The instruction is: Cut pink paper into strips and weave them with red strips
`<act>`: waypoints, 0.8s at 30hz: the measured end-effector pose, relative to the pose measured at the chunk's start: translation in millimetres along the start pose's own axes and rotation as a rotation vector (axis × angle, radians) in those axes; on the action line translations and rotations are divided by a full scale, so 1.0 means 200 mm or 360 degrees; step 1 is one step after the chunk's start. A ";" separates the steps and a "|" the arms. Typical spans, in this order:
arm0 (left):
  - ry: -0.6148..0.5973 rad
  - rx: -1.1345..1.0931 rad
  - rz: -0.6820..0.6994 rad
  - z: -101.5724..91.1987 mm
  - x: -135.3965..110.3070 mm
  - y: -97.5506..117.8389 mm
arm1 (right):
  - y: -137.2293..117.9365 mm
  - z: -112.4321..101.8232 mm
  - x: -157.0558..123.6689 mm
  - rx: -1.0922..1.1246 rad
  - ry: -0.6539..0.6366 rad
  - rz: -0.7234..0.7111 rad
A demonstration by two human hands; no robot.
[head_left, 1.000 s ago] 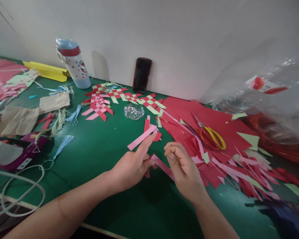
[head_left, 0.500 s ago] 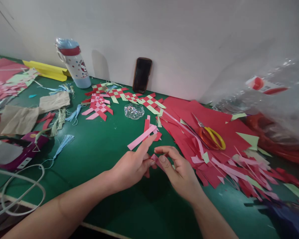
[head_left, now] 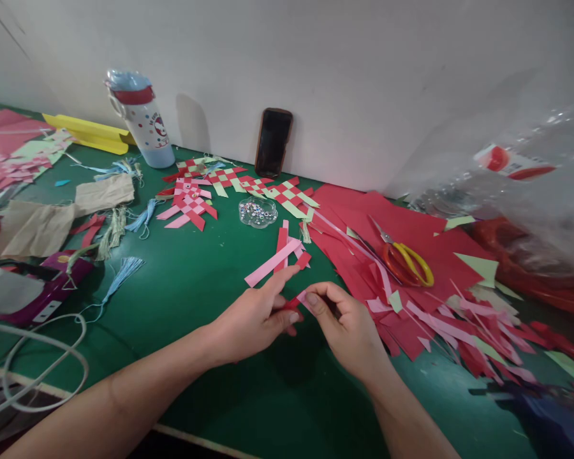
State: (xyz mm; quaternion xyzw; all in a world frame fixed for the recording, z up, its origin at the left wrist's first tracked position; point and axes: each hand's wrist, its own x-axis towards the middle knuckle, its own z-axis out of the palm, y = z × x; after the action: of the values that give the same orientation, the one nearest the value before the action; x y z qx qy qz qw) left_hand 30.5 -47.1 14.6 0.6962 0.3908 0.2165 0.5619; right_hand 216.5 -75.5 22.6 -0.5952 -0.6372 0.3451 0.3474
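Between thumb and fingers, my left hand [head_left: 256, 319] grips a red paper strip [head_left: 293, 303], its index finger stretched forward. My right hand [head_left: 342, 325] pinches a pink paper strip [head_left: 303, 297] that meets the red one between the two hands. Most of both strips is hidden by fingers. Just beyond my fingertips lie a loose pink strip [head_left: 270, 264] and a red strip [head_left: 282, 239], crossing each other on the green table [head_left: 220, 268]. Woven paper fish shapes [head_left: 191, 203] in red, pink and green rest farther back.
Scissors [head_left: 406, 261] lie on red paper sheets [head_left: 354, 217] to the right, beside heaped scraps [head_left: 473, 331]. A clear dish of beads [head_left: 258, 212] sits mid-table. Behind stand a phone [head_left: 273, 141] and a bottle [head_left: 143, 121]. Tassels [head_left: 122, 277], cloth pouches [head_left: 38, 226] and a white cable [head_left: 43, 347] occupy the left.
My right hand's fingers have closed from a looser curl into a pinch on the pink strip. More red paper shows at my left thumb. The things on the table have stayed put.
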 end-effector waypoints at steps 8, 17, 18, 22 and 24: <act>0.0247 0.0060 0.0028 -0.03 0.01 0.03 | -0.03 0.01 -0.02 -0.0111 -0.0032 -0.0015; 0.0310 -0.0187 -0.0123 -0.03 0.02 0.01 | -0.01 0.00 -0.02 -0.0122 -0.0097 -0.0046; 0.0291 -0.0198 -0.0132 -0.04 0.02 0.01 | 0.00 0.00 -0.02 -0.0142 -0.0110 -0.0052; 0.0108 -0.0137 -0.0140 -0.05 0.02 -0.01 | 0.01 -0.02 -0.01 -0.0195 -0.0233 -0.0107; 0.0067 -0.0104 -0.0112 -0.06 0.02 -0.01 | 0.01 -0.03 -0.01 -0.0214 -0.0309 -0.0135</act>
State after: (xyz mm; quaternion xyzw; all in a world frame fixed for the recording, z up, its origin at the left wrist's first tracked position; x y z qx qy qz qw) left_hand 24.0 -35.9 15.3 0.6585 0.4195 0.2240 0.5833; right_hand 222.2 -76.9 23.9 -0.5535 -0.7140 0.3426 0.2577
